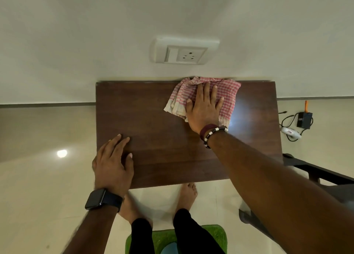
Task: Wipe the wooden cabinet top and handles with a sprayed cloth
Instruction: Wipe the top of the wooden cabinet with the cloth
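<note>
Dark brown wood is filling the middle of my head view: the cabinet top (153,119) is lying flat against a pale wall, and I am looking straight down on it. On its far right part, a pink-and-white checked cloth (226,92) is sitting bunched up, its far edge touching the wall. My right hand (204,108) is pressing flat on that cloth, fingers spread and straight, palm down, thumb lying over the cloth's near-left edge; it is pushing on the fabric rather than gripping it. A maroon band and a beaded bracelet (212,134) are circling that wrist.

My left hand (113,161) is resting on the near left corner of the top, fingers extended and only slightly bent, holding nothing, well apart from the cloth. A black smartwatch (99,199) is sitting on that wrist.

I am seeing no cabinet handles from this angle; only the top surface is showing.

On the wall above the cabinet, a white switch and socket plate (183,51) is sitting. To the right, on the pale tiled floor, a black adapter with cables (304,119) is lying beside a small white device (290,132). Dark furniture (316,171) is standing at the right edge. Below the cabinet's near edge my bare feet (188,195) are standing on the tiles, just beside a green mat (216,232).
</note>
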